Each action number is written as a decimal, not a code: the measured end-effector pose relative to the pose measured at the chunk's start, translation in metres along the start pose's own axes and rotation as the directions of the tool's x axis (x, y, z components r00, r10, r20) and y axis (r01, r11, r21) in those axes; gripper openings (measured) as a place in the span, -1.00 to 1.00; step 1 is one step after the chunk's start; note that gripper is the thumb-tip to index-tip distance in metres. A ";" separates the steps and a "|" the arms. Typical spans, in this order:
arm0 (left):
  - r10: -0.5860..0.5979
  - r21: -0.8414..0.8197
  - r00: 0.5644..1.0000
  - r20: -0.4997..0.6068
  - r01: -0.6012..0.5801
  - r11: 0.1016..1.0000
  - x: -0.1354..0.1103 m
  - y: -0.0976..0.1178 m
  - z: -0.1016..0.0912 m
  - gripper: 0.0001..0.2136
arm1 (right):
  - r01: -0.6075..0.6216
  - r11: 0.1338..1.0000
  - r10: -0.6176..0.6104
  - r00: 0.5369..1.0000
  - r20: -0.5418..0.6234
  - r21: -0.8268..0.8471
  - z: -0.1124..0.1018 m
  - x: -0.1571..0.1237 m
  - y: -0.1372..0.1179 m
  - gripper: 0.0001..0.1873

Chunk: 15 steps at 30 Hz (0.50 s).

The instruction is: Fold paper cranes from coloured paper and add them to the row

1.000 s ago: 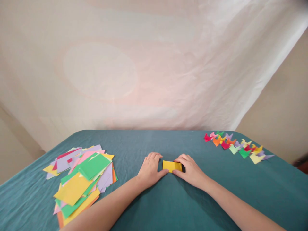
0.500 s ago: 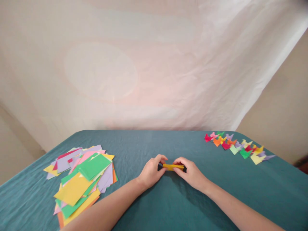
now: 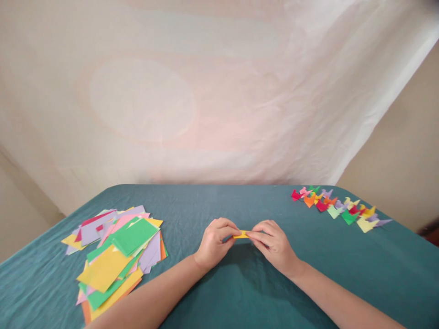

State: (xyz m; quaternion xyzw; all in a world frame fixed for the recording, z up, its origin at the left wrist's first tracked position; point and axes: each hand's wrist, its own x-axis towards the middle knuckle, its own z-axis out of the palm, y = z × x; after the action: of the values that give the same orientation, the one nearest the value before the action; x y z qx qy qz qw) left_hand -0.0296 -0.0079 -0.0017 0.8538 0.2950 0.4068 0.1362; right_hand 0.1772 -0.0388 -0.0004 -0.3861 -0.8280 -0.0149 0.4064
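Observation:
A small strip of folded yellow paper [image 3: 241, 234] is held between my two hands, just above the cloth-covered table. My left hand [image 3: 216, 242] pinches its left end between thumb and fingers. At the other end, my right hand [image 3: 274, 244] grips the paper with its fingertips, the fingers lying over it. Only the short middle stretch of the paper shows; both ends are hidden by fingertips, so its exact folded shape is unclear.
A loose heap of coloured paper sheets [image 3: 135, 237] spreads over the table's left side, beside my left forearm. Several folded paper birds [image 3: 350, 218] stand in rows at the back right. The teal tablecloth [image 3: 206, 201] reaches a pale hanging sheet [image 3: 219, 114] behind.
My fingers have closed further over the yellow paper, so less of it shows. The right hand's fingers have shifted onto its top, and the strip looks thinner.

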 end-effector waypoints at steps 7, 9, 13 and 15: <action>0.119 0.077 0.992 -0.042 -0.116 0.990 -0.002 0.003 -0.002 -0.82 | 0.048 0.997 -0.053 0.996 -0.069 -0.061 -0.003 -0.003 -0.002 -0.77; 0.135 0.089 0.990 -0.039 -0.131 0.987 -0.002 0.005 -0.003 -0.80 | 0.047 0.997 -0.052 0.996 -0.076 -0.067 -0.004 -0.003 -0.002 -0.78; 0.144 0.122 0.990 0.001 -0.143 0.982 -0.001 0.007 -0.005 -0.78 | 0.053 0.996 -0.056 0.998 -0.028 -0.078 -0.003 -0.003 -0.003 -0.81; 0.145 0.129 0.989 0.027 -0.148 0.981 0.000 0.008 -0.006 -0.80 | 0.051 0.995 -0.050 0.999 0.011 -0.090 -0.003 -0.001 -0.004 -0.82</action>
State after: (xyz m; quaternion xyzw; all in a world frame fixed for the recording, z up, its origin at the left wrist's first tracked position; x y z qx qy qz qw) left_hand -0.0312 -0.0141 0.0051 0.8838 0.2561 0.3880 0.0524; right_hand 0.1772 -0.0439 0.0022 -0.3833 -0.8377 -0.0610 0.3843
